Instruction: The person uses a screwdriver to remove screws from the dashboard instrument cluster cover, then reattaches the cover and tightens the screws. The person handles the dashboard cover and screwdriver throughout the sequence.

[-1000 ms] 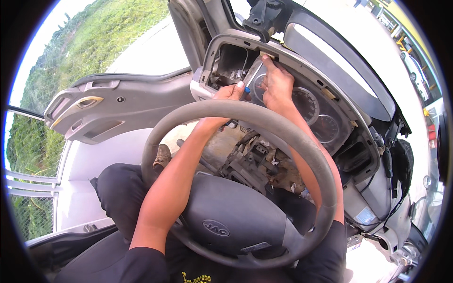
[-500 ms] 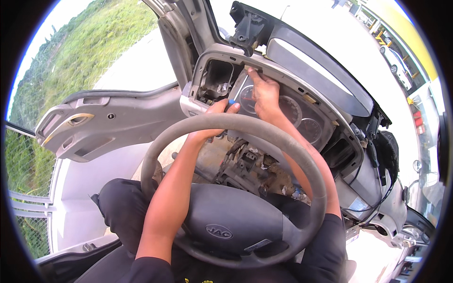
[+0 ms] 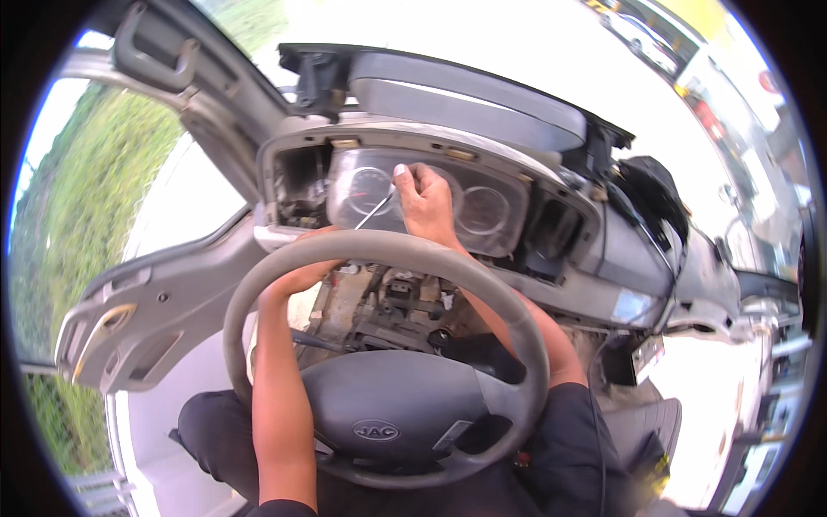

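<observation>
Grey plastic formed the door panel [image 3: 172, 302], which stood between nine and ten o'clock of the steering wheel [image 3: 388, 244]. At eleven o'clock lay the left hand [image 3: 310, 274], partly hidden by the rim, so that neither its opening nor its hold could be told. From just beyond the rim a thin metal shaft [image 3: 376, 209] slanted between one and two o'clock, across the front of the instrument cluster [image 3: 487, 215], and ended beside the thumb of the right hand [image 3: 424, 202]. That hand, at twelve o'clock, had curled fingers and a thumb close to the forefinger; whether these pinched the shaft could not be told. The cluster reached past one o'clock. Between one and two followed a dark dashboard recess [image 3: 556, 228]. Outside, toward one, stood a white car [image 3: 642, 43].
</observation>
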The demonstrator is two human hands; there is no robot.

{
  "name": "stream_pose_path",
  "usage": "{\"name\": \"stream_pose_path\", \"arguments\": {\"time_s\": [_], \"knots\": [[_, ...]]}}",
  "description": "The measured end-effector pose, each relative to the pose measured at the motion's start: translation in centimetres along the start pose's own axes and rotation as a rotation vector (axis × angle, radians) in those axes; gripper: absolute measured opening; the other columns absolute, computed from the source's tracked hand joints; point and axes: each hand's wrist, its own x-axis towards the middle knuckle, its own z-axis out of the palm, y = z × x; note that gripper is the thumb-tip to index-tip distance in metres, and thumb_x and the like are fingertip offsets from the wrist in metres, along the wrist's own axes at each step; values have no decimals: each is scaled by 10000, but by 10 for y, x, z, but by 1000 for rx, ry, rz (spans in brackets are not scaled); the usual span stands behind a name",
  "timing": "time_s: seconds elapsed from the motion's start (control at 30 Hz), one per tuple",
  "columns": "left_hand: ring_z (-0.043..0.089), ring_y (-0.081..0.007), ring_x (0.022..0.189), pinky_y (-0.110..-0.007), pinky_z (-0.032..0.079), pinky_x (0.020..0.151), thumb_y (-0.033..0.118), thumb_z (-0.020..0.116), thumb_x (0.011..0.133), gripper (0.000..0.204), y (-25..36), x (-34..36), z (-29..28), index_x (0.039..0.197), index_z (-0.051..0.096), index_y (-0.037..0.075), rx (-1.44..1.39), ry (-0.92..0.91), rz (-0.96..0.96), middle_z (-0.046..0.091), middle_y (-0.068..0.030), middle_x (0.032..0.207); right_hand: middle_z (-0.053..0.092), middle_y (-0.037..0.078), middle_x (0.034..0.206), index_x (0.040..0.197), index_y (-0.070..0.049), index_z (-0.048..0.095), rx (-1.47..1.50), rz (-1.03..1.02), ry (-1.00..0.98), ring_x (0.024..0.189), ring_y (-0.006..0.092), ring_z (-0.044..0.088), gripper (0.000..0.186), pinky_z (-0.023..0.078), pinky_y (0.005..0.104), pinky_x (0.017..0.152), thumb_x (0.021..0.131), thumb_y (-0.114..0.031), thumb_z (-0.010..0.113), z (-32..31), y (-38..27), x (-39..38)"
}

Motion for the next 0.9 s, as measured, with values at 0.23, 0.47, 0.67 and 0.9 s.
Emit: {"name": "stream_pose_path", "arguments": {"time_s": [0.23,0.47,0.67,0.9], "knots": [[663,-140,927,-341,547,859,298,801,1027,434,20,-1,19,1290,716,-36,105,-85,-59,737,-71,1007,412,-62,678,766,-68,609,371,349,-34,615,38,367,333,303,299,531,1080,-167,558,-145,-17,-102],[608,-78,874,-263,490,799,319,754,1070,357,16,4,14,1265,703,24,0,-166,-187,679,16,990,707,243,778,950,77,751,-533,347,-604,716,338,670,484,547,467,716,998,-387,624,-182,-72,-86],[579,-78,927,-252,468,874,351,740,1086,440,23,10,24,1333,689,-9,93,-238,-150,666,8,1017,594,262,738,813,61,607,-571,236,-555,663,397,555,447,476,522,705,1025,-332,599,-266,-56,-205],[570,-86,948,-257,459,905,380,737,1085,457,6,13,18,1335,708,-2,123,-159,-195,666,14,1029,417,144,650,788,18,511,-270,654,-391,607,208,405,402,383,410,588,1047,-267,627,-360,-143,-341]]}}
